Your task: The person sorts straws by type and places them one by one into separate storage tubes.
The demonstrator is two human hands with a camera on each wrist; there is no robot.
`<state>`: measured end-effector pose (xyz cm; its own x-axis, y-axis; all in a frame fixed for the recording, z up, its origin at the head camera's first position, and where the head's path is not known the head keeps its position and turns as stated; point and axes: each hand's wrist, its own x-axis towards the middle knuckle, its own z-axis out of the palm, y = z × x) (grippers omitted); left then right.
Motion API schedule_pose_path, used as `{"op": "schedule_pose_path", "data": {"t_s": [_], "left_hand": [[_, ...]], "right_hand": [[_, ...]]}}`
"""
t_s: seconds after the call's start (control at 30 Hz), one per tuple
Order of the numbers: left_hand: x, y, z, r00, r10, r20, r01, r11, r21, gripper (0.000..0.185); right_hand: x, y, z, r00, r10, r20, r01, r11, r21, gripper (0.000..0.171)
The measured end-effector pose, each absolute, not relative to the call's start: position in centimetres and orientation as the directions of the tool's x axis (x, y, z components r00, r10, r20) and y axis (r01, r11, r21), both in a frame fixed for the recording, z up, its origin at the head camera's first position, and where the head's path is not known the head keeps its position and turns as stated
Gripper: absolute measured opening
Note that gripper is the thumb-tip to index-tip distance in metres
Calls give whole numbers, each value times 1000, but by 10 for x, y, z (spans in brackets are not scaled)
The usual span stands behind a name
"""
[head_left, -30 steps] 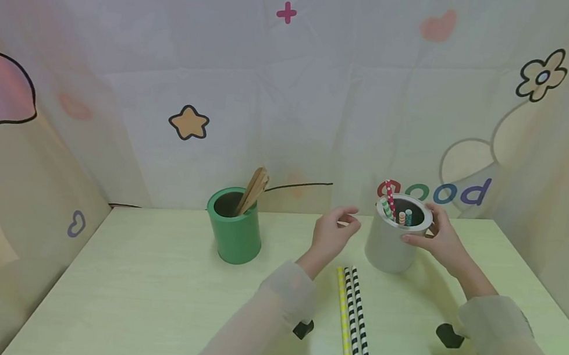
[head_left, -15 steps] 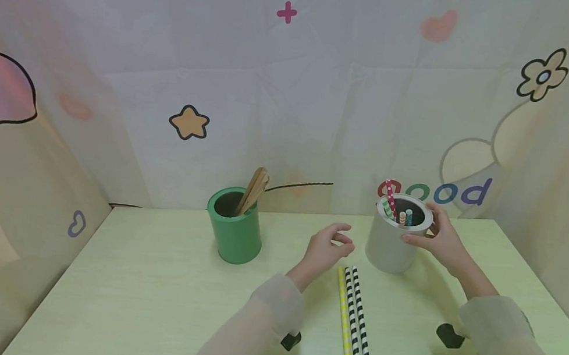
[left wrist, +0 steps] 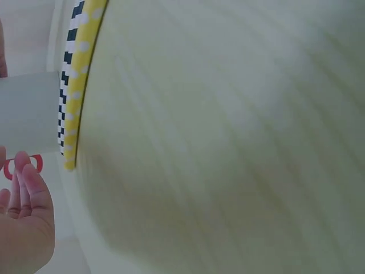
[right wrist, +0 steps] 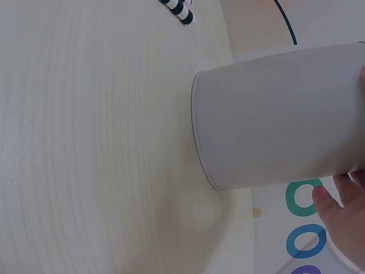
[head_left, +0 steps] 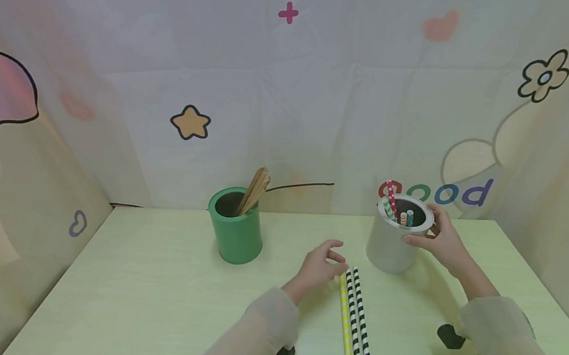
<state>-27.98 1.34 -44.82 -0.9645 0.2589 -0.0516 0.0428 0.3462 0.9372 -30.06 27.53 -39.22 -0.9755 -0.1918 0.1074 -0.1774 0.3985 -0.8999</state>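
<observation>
My right hand (head_left: pixel 443 242) grips the white cup (head_left: pixel 389 251) at its right side near the rim, thumb in front. The cup stands upright, holding several paper straws, among them a red dotted one (head_left: pixel 391 198) leaning left. In the right wrist view the cup (right wrist: pixel 279 120) fills the right side, with my fingers (right wrist: pixel 342 214) beside it. My left hand (head_left: pixel 316 269), fingers loosely bent and holding nothing, hovers by the far ends of three straws lying side by side: a yellow one (head_left: pixel 345 325) and two black-and-white ones (head_left: pixel 354 320).
A green cup (head_left: pixel 235 236) holding flat wooden sticks (head_left: pixel 253 191) stands at the back left of the pale table (head_left: pixel 144 302). Behind the table hangs a printed cloth (head_left: pixel 293 102) with a star, hearts and letters.
My left hand has moved down and slightly left, away from the white cup to the straws' far ends. My right hand keeps its grip on the cup.
</observation>
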Motion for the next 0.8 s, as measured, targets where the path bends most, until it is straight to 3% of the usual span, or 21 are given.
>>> {"op": "schedule_pose_path", "data": {"t_s": [0.4, 0.8], "left_hand": [[-274, 16, -467, -966, 232, -113, -9, 407, 913, 51], [-267, 24, -468, -978, 202, -45, 100, 651, 752, 48]], "right_hand": [[-301, 276, -393, -978, -185, 94, -165, 418, -894, 91], [-302, 277, -392, -979, -186, 85, -155, 407, -900, 90]]}}
